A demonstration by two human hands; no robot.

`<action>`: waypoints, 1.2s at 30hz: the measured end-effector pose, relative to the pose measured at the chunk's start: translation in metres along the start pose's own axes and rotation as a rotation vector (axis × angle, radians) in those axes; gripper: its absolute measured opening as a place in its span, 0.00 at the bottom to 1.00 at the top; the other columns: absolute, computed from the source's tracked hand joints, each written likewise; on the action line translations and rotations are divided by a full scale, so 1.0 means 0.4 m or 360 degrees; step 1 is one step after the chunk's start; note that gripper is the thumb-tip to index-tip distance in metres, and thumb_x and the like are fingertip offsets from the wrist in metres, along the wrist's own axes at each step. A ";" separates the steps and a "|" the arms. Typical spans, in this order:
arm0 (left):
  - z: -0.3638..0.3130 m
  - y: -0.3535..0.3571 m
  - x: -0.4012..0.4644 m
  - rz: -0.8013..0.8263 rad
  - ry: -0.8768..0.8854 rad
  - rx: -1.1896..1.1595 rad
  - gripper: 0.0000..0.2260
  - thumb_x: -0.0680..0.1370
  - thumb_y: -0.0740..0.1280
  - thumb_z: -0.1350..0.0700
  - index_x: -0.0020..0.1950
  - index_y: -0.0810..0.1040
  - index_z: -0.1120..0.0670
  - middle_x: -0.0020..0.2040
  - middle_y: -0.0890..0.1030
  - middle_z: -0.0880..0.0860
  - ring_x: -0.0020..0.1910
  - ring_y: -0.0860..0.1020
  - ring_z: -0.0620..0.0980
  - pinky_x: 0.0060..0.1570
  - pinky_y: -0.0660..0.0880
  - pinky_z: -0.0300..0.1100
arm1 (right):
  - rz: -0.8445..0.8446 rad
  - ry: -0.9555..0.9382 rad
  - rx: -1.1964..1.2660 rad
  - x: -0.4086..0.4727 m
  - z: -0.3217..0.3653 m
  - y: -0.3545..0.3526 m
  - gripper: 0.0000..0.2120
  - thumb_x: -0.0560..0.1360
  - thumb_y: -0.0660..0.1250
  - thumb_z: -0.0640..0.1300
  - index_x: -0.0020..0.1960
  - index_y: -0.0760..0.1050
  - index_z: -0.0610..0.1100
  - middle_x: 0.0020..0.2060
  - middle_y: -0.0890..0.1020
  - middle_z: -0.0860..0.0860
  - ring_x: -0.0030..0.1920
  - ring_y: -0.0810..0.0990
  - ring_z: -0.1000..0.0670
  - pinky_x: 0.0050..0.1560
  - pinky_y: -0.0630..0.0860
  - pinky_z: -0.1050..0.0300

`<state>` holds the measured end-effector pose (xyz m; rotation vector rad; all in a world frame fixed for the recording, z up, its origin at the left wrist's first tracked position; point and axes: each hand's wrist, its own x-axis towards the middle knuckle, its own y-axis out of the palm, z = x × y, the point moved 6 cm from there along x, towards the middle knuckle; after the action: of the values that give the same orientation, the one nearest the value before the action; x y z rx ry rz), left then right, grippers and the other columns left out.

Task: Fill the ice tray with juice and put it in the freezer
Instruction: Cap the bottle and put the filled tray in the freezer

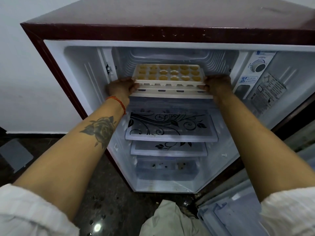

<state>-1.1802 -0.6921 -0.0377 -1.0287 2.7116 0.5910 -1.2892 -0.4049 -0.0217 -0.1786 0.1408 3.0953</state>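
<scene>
A white ice tray (pixel 167 82), its several heart and flower cells filled with orange juice, is level at the mouth of the freezer compartment (pixel 170 56) at the top of an open fridge. My left hand (pixel 121 86) grips the tray's left end and my right hand (pixel 216 84) grips its right end. The tray's far part is inside the compartment, just above the white freezer floor ledge (pixel 170 95).
Below the freezer are two glass shelves (pixel 170 133) with a black floral print and a clear drawer (pixel 167 169). A thermostat dial (pixel 258 66) sits on the right inner wall. The open door (pixel 238 210) is at the lower right. A dark stone floor (pixel 109 193) lies underfoot.
</scene>
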 end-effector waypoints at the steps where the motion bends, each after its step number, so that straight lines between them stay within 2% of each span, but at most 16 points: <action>1: 0.000 0.003 0.002 -0.0016 -0.0008 -0.0023 0.14 0.78 0.63 0.65 0.63 0.73 0.65 0.64 0.76 0.60 0.43 0.79 0.49 0.37 0.79 0.31 | -0.0011 0.0000 0.0027 0.000 0.000 0.001 0.14 0.74 0.64 0.29 0.60 0.74 0.35 0.54 0.80 0.42 0.49 0.82 0.46 0.35 0.82 0.57; 4: -0.003 0.019 -0.005 0.0043 -0.0032 -0.0030 0.15 0.80 0.59 0.65 0.66 0.70 0.65 0.65 0.74 0.58 0.44 0.78 0.47 0.42 0.77 0.29 | -0.0032 0.0027 0.0048 0.004 -0.001 0.005 0.18 0.74 0.64 0.29 0.63 0.71 0.36 0.59 0.79 0.41 0.55 0.80 0.44 0.34 0.82 0.58; 6: -0.002 0.012 -0.009 -0.0015 0.0015 0.0006 0.14 0.78 0.63 0.65 0.63 0.73 0.66 0.58 0.78 0.59 0.40 0.78 0.46 0.39 0.79 0.32 | -0.0007 0.0051 0.0007 0.012 -0.002 0.009 0.18 0.75 0.63 0.30 0.64 0.71 0.37 0.60 0.78 0.42 0.56 0.80 0.44 0.36 0.82 0.57; 8: -0.002 0.005 -0.024 -0.0091 0.0132 0.0088 0.12 0.76 0.66 0.64 0.58 0.76 0.66 0.46 0.80 0.56 0.39 0.79 0.47 0.45 0.80 0.38 | 0.0012 0.0089 -0.0103 0.015 -0.006 0.011 0.16 0.76 0.63 0.32 0.64 0.71 0.37 0.61 0.78 0.43 0.58 0.79 0.45 0.44 0.82 0.56; 9: -0.002 0.002 -0.033 -0.0140 0.0204 0.0173 0.10 0.75 0.68 0.63 0.55 0.77 0.65 0.45 0.81 0.57 0.41 0.79 0.50 0.50 0.80 0.42 | 0.0013 0.0095 -0.0219 0.013 -0.009 0.011 0.16 0.76 0.63 0.34 0.63 0.72 0.37 0.61 0.78 0.44 0.58 0.79 0.46 0.50 0.81 0.55; 11: 0.002 -0.007 -0.071 -0.0277 0.0379 0.0412 0.08 0.74 0.69 0.62 0.52 0.77 0.60 0.49 0.81 0.59 0.48 0.79 0.53 0.57 0.76 0.44 | -0.0046 0.0009 -0.0578 -0.009 -0.006 0.007 0.14 0.76 0.64 0.39 0.62 0.74 0.38 0.62 0.78 0.45 0.59 0.78 0.47 0.60 0.75 0.57; 12: 0.006 -0.010 -0.099 -0.0324 0.0462 0.0507 0.09 0.74 0.68 0.62 0.53 0.77 0.59 0.50 0.81 0.59 0.49 0.78 0.53 0.58 0.76 0.44 | -0.0119 -0.0083 -0.0716 -0.029 -0.002 -0.001 0.14 0.77 0.63 0.41 0.61 0.75 0.39 0.61 0.79 0.45 0.59 0.78 0.47 0.59 0.74 0.59; 14: 0.025 -0.008 -0.161 -0.0296 0.0623 0.0641 0.11 0.74 0.66 0.64 0.56 0.76 0.60 0.49 0.80 0.56 0.51 0.78 0.55 0.58 0.75 0.44 | -0.0202 -0.0257 -0.0738 -0.096 -0.001 -0.014 0.13 0.76 0.60 0.40 0.59 0.75 0.41 0.57 0.80 0.44 0.55 0.78 0.47 0.56 0.74 0.60; 17: 0.073 -0.002 -0.258 -0.0085 0.0817 0.0983 0.13 0.74 0.68 0.61 0.59 0.77 0.58 0.49 0.80 0.51 0.48 0.79 0.50 0.49 0.74 0.36 | -0.0270 -0.0343 -0.0734 -0.220 -0.028 -0.054 0.15 0.77 0.61 0.42 0.63 0.74 0.43 0.59 0.80 0.46 0.56 0.77 0.49 0.51 0.67 0.70; 18: 0.094 -0.002 -0.291 0.0006 0.0871 0.1122 0.14 0.75 0.68 0.60 0.60 0.76 0.57 0.50 0.80 0.50 0.47 0.79 0.49 0.47 0.74 0.35 | -0.0239 -0.0354 -0.0765 -0.261 -0.045 -0.068 0.16 0.76 0.62 0.43 0.64 0.73 0.44 0.60 0.79 0.46 0.58 0.77 0.48 0.52 0.66 0.69; 20: 0.148 -0.011 -0.348 0.0196 0.0888 0.1342 0.15 0.75 0.68 0.59 0.61 0.76 0.57 0.57 0.79 0.52 0.48 0.79 0.49 0.50 0.76 0.40 | -0.0113 -0.0412 -0.0850 -0.355 -0.082 -0.094 0.18 0.76 0.64 0.42 0.66 0.72 0.42 0.60 0.79 0.43 0.58 0.78 0.46 0.55 0.70 0.64; 22: 0.215 -0.031 -0.404 0.0364 0.0844 0.1546 0.16 0.75 0.67 0.59 0.63 0.75 0.58 0.59 0.78 0.56 0.51 0.79 0.53 0.54 0.76 0.47 | -0.0011 -0.0461 -0.1006 -0.460 -0.129 -0.127 0.19 0.77 0.64 0.41 0.67 0.70 0.40 0.62 0.77 0.41 0.60 0.77 0.43 0.60 0.72 0.57; 24: 0.290 -0.057 -0.460 0.0513 0.0785 0.1755 0.16 0.76 0.67 0.59 0.63 0.74 0.59 0.59 0.78 0.58 0.54 0.78 0.56 0.55 0.76 0.49 | 0.0046 -0.0469 -0.1226 -0.559 -0.184 -0.166 0.20 0.77 0.63 0.40 0.68 0.69 0.40 0.63 0.74 0.39 0.62 0.74 0.41 0.62 0.69 0.54; 29: 0.499 -0.127 -0.606 0.1030 0.0521 0.2262 0.20 0.76 0.67 0.57 0.68 0.70 0.58 0.67 0.73 0.60 0.64 0.72 0.59 0.62 0.69 0.47 | 0.0196 -0.0119 -0.1651 -0.769 -0.329 -0.293 0.21 0.77 0.63 0.43 0.69 0.67 0.43 0.64 0.72 0.40 0.62 0.72 0.40 0.62 0.70 0.52; 32: 0.605 -0.149 -0.698 0.1327 0.0458 0.2500 0.23 0.76 0.66 0.55 0.70 0.69 0.56 0.69 0.70 0.60 0.67 0.70 0.59 0.64 0.68 0.47 | 0.0263 0.0098 -0.1861 -0.889 -0.383 -0.408 0.23 0.76 0.64 0.43 0.70 0.67 0.44 0.65 0.72 0.40 0.65 0.70 0.40 0.63 0.69 0.51; 36: 0.689 -0.073 -0.871 0.1644 0.0592 0.2538 0.25 0.76 0.66 0.53 0.72 0.65 0.54 0.71 0.67 0.58 0.68 0.67 0.60 0.65 0.67 0.51 | -0.0059 0.0184 -0.1915 -1.046 -0.366 -0.606 0.22 0.75 0.65 0.44 0.69 0.68 0.45 0.66 0.72 0.43 0.67 0.68 0.42 0.66 0.66 0.52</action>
<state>-0.8938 -0.3872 -0.1900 0.7134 2.4864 -1.5825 -0.8467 -0.1908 -0.1391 -0.3557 -1.6571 2.6501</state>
